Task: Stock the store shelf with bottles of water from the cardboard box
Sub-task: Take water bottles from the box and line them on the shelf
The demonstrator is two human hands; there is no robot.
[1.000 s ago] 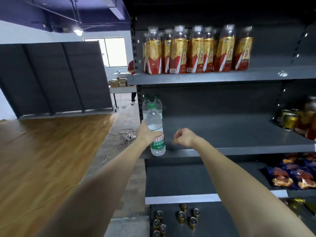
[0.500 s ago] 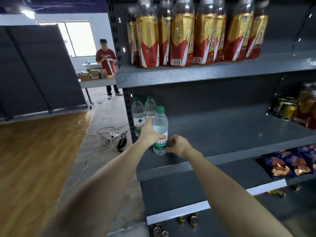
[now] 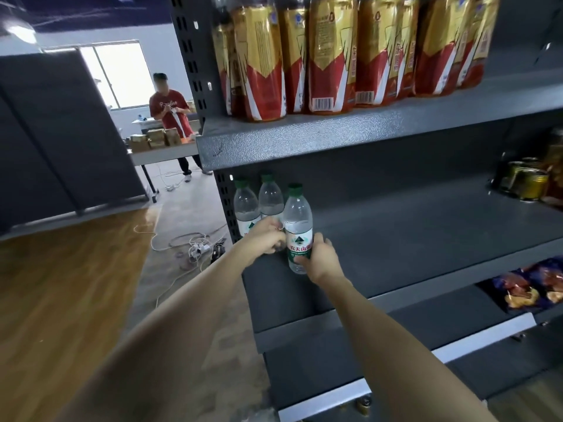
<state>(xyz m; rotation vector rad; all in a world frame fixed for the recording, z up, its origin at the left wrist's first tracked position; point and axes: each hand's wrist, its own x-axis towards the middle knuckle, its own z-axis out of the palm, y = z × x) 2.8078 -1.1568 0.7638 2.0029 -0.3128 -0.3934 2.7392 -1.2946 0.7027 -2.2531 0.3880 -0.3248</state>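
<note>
A clear water bottle (image 3: 298, 220) with a green cap and green label stands upright at the left end of the middle dark shelf (image 3: 420, 239). My right hand (image 3: 321, 260) wraps its lower part from the right. My left hand (image 3: 264, 239) is curled against its left side at label height. Two more water bottles (image 3: 245, 205) (image 3: 270, 194) stand just behind it, by the shelf's left upright. The cardboard box is out of view.
Red-and-gold drink bottles (image 3: 329, 56) fill the shelf above. Tin cans (image 3: 530, 182) sit at the middle shelf's far right, snack bags (image 3: 530, 287) on the shelf below. To the left, cables (image 3: 195, 245) lie on the floor and a person in red (image 3: 169, 111) stands at a table.
The bottle has moved further onto the shelf, next to the two behind it. My right hand, free before, now grips its lower part. The view has moved closer to the shelf.
</note>
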